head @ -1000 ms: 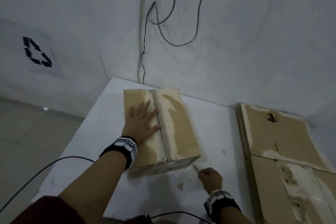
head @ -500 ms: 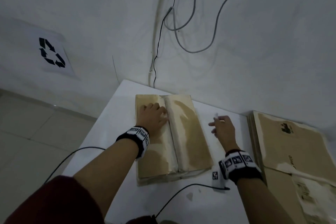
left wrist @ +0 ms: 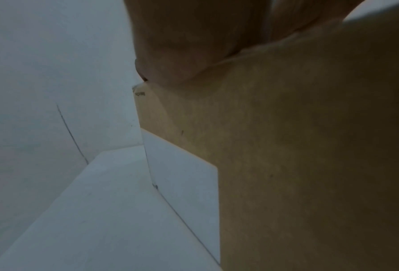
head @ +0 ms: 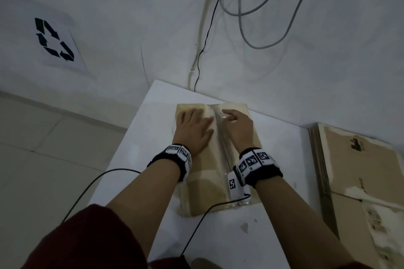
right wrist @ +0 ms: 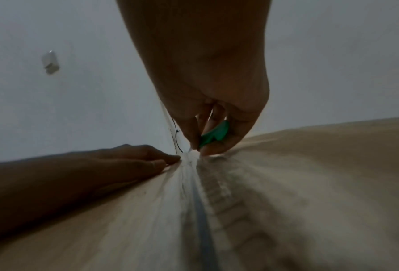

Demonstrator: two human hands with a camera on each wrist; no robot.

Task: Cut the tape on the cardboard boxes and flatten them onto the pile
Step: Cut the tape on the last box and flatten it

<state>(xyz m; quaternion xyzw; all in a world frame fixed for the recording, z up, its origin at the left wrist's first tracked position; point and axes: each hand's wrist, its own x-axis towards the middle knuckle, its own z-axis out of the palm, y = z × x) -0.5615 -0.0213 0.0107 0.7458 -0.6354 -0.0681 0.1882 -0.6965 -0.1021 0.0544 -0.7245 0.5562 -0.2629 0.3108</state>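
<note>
A closed cardboard box [head: 203,183] lies on the white table [head: 144,135], with a strip of clear tape [head: 225,153] along its middle seam. My left hand [head: 193,128] lies flat on the left flap, fingers straight, near the far edge. My right hand [head: 235,125] pinches a small green cutter [right wrist: 214,135] and holds its tip on the tape [right wrist: 189,165] at the far end of the seam. In the left wrist view, the left hand's fingers [left wrist: 182,55] press on the cardboard [left wrist: 286,146].
A pile of flattened cardboard [head: 358,172] lies at the right side of the table. Cables [head: 240,13] hang on the wall behind, and a recycling sign [head: 53,39] is stuck to the wall at the left. Wrist cables [head: 105,178] trail over the table's near part.
My right hand has come from the table's front right onto the far end of the taped seam. My left hand has slid toward the far edge of the left flap.
</note>
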